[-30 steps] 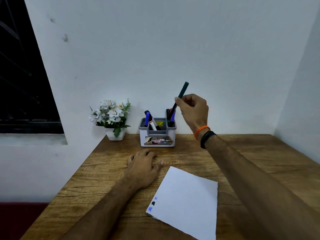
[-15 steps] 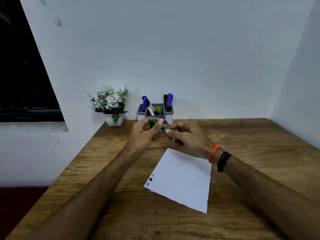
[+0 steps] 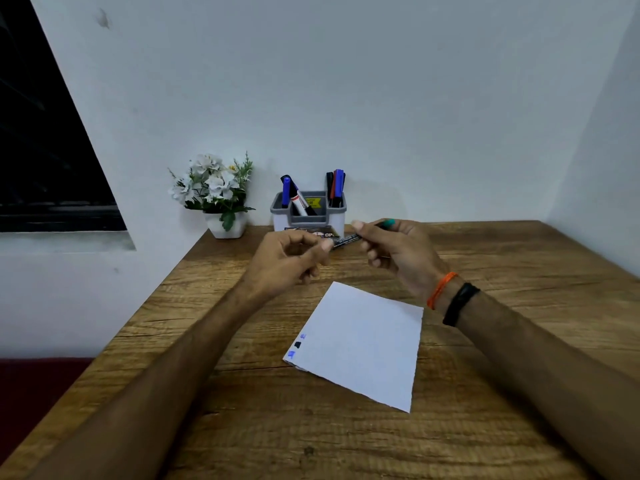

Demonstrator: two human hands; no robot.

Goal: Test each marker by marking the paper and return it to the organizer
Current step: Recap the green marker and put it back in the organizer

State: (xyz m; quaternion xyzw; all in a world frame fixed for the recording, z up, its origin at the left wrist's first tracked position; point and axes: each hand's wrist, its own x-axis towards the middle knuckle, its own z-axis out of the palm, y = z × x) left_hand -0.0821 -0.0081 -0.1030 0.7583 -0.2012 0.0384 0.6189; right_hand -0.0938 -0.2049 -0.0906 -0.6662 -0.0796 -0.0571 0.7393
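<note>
two bare hands meet above a wooden counter [image 3: 485, 427] set into a white-walled corner, with a dark window to the left. a white sheet of paper [image 3: 363, 344] lies flat on the counter in front of the person, turned at an angle, with three small marks, two blue and one black, near its left corner. the right hand [image 3: 394, 251], an orange band and a black band on its wrist, is closed around a green marker [image 3: 349, 239] held nearly level above the counter, its teal end poking out past the fingers on the right and its dark printed barrel pointing left. the left hand [image 3: 287, 261] is loosely curled with thumb and fingertips pinched together at the marker's left end; what they pinch, if anything, cannot be made out. against the back wall stands a grey and white marker organizer [image 3: 304, 221], partly hidden behind the hands, with blue, black and red markers upright or leaning in its compartments. a small white pot of white flowers [image 3: 214, 192] sits just left of it.
</note>
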